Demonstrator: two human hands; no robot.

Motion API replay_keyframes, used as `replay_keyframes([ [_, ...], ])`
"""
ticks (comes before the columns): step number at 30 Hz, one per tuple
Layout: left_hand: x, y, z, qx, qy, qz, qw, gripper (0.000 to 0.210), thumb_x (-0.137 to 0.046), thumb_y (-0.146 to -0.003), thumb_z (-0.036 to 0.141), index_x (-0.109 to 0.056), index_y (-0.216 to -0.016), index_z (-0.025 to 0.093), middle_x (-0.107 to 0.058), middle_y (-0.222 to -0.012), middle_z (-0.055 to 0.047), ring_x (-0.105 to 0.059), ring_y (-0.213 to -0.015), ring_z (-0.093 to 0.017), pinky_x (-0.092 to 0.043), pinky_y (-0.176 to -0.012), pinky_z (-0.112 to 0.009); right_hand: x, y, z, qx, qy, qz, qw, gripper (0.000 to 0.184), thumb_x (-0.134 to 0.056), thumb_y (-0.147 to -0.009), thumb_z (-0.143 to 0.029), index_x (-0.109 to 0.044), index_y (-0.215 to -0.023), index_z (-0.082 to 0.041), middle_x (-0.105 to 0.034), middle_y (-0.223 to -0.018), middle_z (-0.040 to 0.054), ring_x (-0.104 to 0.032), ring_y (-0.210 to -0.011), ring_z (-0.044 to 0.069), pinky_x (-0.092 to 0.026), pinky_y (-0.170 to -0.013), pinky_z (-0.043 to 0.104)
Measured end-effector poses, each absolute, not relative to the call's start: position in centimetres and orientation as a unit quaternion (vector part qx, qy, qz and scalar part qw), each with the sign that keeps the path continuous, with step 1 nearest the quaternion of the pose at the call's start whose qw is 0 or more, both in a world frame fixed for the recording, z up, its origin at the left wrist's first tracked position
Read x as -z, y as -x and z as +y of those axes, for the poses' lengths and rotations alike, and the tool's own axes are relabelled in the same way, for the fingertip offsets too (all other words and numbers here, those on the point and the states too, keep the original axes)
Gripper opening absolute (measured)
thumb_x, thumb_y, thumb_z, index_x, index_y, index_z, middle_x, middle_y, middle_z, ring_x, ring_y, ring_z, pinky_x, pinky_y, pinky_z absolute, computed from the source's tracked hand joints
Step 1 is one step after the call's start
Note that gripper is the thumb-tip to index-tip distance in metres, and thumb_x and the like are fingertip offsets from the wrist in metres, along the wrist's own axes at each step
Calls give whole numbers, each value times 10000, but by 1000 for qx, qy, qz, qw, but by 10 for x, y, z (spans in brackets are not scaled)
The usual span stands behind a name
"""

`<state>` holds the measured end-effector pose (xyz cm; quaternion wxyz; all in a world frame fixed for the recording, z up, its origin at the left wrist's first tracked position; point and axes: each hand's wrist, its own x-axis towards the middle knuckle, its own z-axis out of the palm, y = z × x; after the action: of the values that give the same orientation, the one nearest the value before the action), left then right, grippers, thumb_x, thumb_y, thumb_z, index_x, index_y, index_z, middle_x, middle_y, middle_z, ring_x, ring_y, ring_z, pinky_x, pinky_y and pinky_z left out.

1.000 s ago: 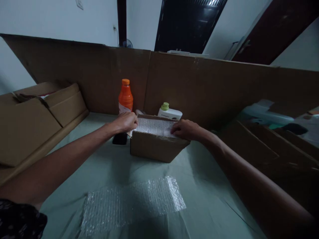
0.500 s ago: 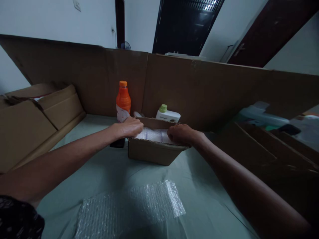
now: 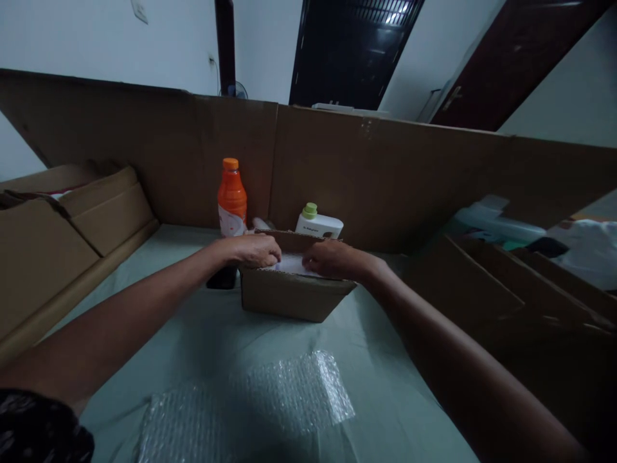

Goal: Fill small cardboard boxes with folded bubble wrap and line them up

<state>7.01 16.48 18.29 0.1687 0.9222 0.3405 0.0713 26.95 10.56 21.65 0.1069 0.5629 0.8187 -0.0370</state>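
Note:
A small open cardboard box stands on the green cloth, with whitish bubble wrap filling its top. Over the box's left side, my left hand reaches in with fingers curled closed on the wrap. My right hand comes in from the right, its fingers also bent and closed against the wrap. Both sets of fingertips are partly hidden inside the box. Whatever lies under the wrap cannot be seen. Nearer to me, a flat sheet of clear bubble wrap rests on the cloth.
Behind the box stand an orange bottle and a white bottle with a green cap. A dark object lies left of the box. Larger cardboard boxes flank both sides, and a tall cardboard panel closes off the back.
Both hands have moved inward over the box opening, closer together, covering more of the wrap. The whole view has shifted slightly; the box stands in the same place.

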Motion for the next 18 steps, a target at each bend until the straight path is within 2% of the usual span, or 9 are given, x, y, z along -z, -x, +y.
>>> replay_keyframes([
  [6, -176, -75, 174, -57, -914, 353, 194, 190, -595, -679, 154, -767, -736, 211, -770, -796, 8, -673, -752, -153, -458, -689, -200, -198, -283, 128, 105, -562, 817, 71, 244, -592, -819, -85, -779, -915, -211, -777, -983, 34, -697, -892, 178, -477, -727, 208],
  [8, -183, -72, 170, -66, -910, 358, 198, 211, -586, -699, 147, -773, -777, 201, -776, -808, -2, -685, -762, -155, -470, -695, -203, -204, -288, 120, 108, -575, 810, 37, 235, -589, -823, -99, -776, -909, -211, -778, -964, 17, -696, -872, 160, -478, -726, 191],
  [10, -192, -63, 159, -101, -904, 369, 193, 270, -539, -774, 163, -773, -905, 182, -785, -926, -34, -697, -853, -163, -492, -756, -220, -212, -295, 100, 86, -598, 797, -12, 267, -531, -868, -126, -759, -989, -195, -768, -1023, 34, -690, -908, 168, -484, -764, 211],
  [13, -193, -36, 129, -301, -846, 411, 156, 328, -456, -890, 243, -732, -1050, 165, -758, -1089, -78, -677, -1003, -184, -502, -891, -283, -213, -317, 56, 37, -630, 760, -152, 314, -438, -943, -221, -712, -1090, -180, -738, -1114, 64, -677, -977, 195, -493, -836, 271],
  [15, -177, -16, 105, -451, -761, 448, 127, 291, -486, -898, 310, -723, -1008, 182, -760, -1033, -67, -679, -976, -196, -513, -920, -323, -199, -338, 28, 29, -639, 714, -285, 280, -475, -934, -317, -716, -999, -191, -747, -1029, 58, -686, -932, 209, -511, -829, 305],
  [17, -148, 0, 85, -484, -707, 496, 139, 281, -543, -868, 371, -711, -1000, 188, -749, -1002, -62, -685, -928, -205, -540, -895, -344, -173, -355, 9, 59, -650, 673, -348, 275, -536, -892, -392, -708, -970, -193, -747, -977, 68, -692, -893, 229, -534, -808, 348],
  [18, -131, 4, 78, -480, -693, 510, 170, 330, -558, -853, 398, -694, -1060, 180, -738, -1041, -75, -687, -939, -216, -549, -895, -360, -158, -360, 5, 87, -655, 658, -361, 306, -566, -868, -421, -696, -1018, -189, -744, -1003, 84, -693, -899, 241, -545, -798, 368],
])
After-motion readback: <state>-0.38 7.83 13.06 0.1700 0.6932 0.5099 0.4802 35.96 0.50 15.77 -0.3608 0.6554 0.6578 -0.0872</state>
